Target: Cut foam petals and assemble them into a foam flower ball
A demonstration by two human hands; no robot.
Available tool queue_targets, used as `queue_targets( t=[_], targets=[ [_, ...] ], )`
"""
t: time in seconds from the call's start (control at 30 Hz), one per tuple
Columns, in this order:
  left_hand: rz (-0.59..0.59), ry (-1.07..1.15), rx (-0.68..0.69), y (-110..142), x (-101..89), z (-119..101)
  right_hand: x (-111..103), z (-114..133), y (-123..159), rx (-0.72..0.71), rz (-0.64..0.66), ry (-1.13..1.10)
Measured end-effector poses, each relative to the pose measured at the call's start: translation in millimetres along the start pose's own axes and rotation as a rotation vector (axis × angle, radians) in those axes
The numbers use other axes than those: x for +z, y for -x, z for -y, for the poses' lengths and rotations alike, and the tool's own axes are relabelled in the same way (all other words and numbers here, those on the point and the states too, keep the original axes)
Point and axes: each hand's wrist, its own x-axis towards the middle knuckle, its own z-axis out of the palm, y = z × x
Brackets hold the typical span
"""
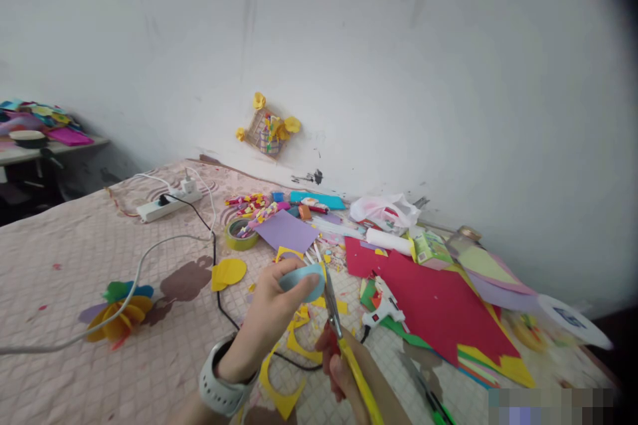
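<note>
My left hand (pixel 266 319), with a white watch on the wrist, pinches a round light-blue paper piece (pixel 302 281) between thumb and fingers. My right hand (pixel 339 368) grips yellow-handled scissors (pixel 343 339), whose blades point up and touch the right edge of the blue piece. Yellow paper offcuts (pixel 282 392) lie on the pink quilted cover (pixel 70 259) just below both hands. Only part of my right hand shows at the bottom edge.
A white glue gun (pixel 383 309) lies on red paper (pixel 428 299) to the right, its black cord running under my hands. A power strip (pixel 167 206), tape roll (pixel 240 236), purple sheet (pixel 286 230), paper flower (pixel 119 312) and plastic bag (pixel 386 211) lie around. A wall stands behind.
</note>
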Motion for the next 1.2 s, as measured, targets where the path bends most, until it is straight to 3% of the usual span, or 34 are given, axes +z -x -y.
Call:
queue_targets(
  t=[0.17,0.7,1.2],
  targets=[
    [-0.010,-0.012,-0.005,1,3.4,2,0,4,-3,-0.075,0.058,-0.118],
    [-0.088,0.158,-0.006,10,21.5,11,7,39,8,-0.117,-0.079,0.042],
    [-0.079,0.178,0.002,10,20.8,11,1,34,0,-0.076,-0.050,0.004]
  ],
)
